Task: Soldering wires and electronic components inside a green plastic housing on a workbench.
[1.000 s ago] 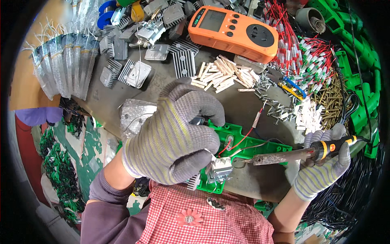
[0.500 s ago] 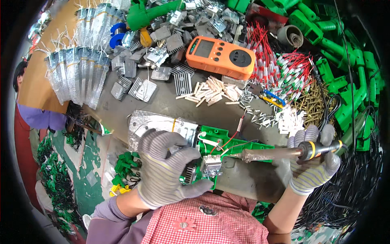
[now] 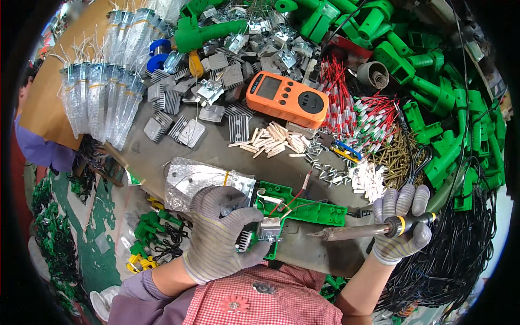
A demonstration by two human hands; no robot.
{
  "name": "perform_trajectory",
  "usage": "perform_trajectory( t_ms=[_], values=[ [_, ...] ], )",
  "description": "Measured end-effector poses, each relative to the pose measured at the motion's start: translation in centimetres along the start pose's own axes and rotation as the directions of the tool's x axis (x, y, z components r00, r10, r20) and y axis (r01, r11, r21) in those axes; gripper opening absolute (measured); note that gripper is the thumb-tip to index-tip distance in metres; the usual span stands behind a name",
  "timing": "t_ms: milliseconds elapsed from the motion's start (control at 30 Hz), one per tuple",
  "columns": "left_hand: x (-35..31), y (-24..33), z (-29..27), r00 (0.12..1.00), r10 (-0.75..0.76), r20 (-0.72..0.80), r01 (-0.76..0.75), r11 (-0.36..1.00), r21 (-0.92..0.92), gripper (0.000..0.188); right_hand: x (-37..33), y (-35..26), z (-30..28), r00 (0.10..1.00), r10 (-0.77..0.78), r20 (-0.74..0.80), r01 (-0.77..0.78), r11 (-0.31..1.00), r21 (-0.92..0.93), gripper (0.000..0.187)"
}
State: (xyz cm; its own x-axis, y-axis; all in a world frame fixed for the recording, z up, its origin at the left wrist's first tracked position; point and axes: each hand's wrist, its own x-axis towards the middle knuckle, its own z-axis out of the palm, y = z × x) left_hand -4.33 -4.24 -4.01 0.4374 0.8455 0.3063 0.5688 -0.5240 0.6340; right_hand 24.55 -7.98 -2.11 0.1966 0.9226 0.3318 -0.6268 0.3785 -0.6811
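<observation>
The green housing (image 3: 320, 212) lies on the worktop (image 3: 325, 253) in front of the person, between the two hands. Its long axis runs left to right, the right end slightly nearer the person; the broad end is at left, the narrower arm points right, and the hollow side faces up. A silver metal bracket (image 3: 269, 230) sits at the broad end.

The left hand (image 3: 225, 235) is curled, thumb and fingers bracketing a finned heat sink (image 3: 244, 240) beside the bracket; whether they press on it cannot be told.

The right hand (image 3: 401, 233) holds the soldering iron (image 3: 355, 233) by its handle, between the thumb and the palm side, with the other fingers extended. The iron's long axis is close to horizontal, handle to the right and slightly higher. The tip points left toward the bracket and is apart from it.

The left hand covers part of the heat sink and the near edge of a wrapped metal plate (image 3: 200, 183). Wire ends at the bracket are too small to make out. The iron's cord is hard to trace against the black cables (image 3: 444, 265), which the dark rim cuts off.
</observation>
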Motion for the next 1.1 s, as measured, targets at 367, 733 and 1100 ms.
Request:
perform_trajectory(
  t_ms=[367, 733, 1100],
  values=[
    [-0.7, -1.6, 0.2, 0.998, 0.063, 0.021, -0.061, 0.995, -0.077, 0.039, 0.1, -0.2, 0.0, 1.000, -0.021, 0.002, 0.021, 1.000, -0.002, 0.040],
    [-0.9, -2.0, 0.3, 0.994, 0.110, 0.016, -0.108, 0.987, -0.116, 0.037, -0.6, -0.4, -0.2, 0.999, -0.017, 0.048, 0.016, 1.000, 0.018, 0.040],
    [0.0, -0.4, -0.7, 0.952, 0.293, 0.094, -0.298, 0.953, 0.046, 0.035, -2.3, 0.1, -1.1, 0.957, -0.159, -0.242, 0.111, 0.974, -0.199, 0.041]
  ],
)
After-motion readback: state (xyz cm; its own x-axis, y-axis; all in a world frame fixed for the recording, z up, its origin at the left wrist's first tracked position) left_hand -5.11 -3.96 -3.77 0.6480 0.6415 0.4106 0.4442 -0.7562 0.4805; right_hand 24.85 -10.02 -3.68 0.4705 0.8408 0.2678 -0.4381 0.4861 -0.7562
